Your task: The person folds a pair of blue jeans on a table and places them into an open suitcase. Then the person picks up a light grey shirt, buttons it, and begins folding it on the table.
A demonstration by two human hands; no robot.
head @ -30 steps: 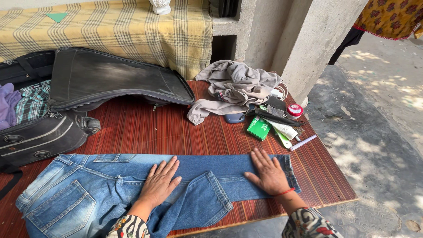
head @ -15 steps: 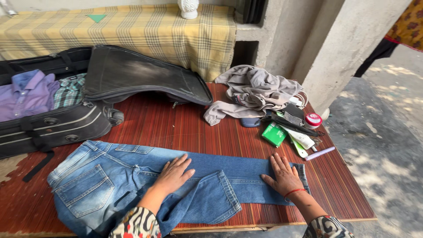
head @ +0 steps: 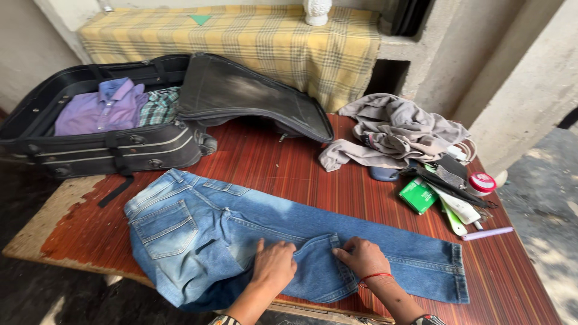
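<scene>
A pair of blue jeans (head: 198, 229) lies across the near part of a red-brown wooden table (head: 271, 162), waist to the left and one long leg stretched to the right. The other leg is folded back, its hem near the table's front edge. My left hand (head: 274, 265) presses flat on that folded leg. My right hand (head: 364, 257), a red thread at its wrist, pinches the folded leg's hem just right of the left hand.
An open black suitcase (head: 108, 144) with a purple shirt (head: 102, 108) and a checked shirt stands at the back left. A grey garment (head: 391, 132), a green box (head: 418, 195), tubes, a pen and a red-lidded jar (head: 481, 182) lie right. A checked cloth covers the ledge behind.
My right hand has left the long leg's far end and come left to the folded leg's hem. My left hand has shifted there too. The view has swung left.
</scene>
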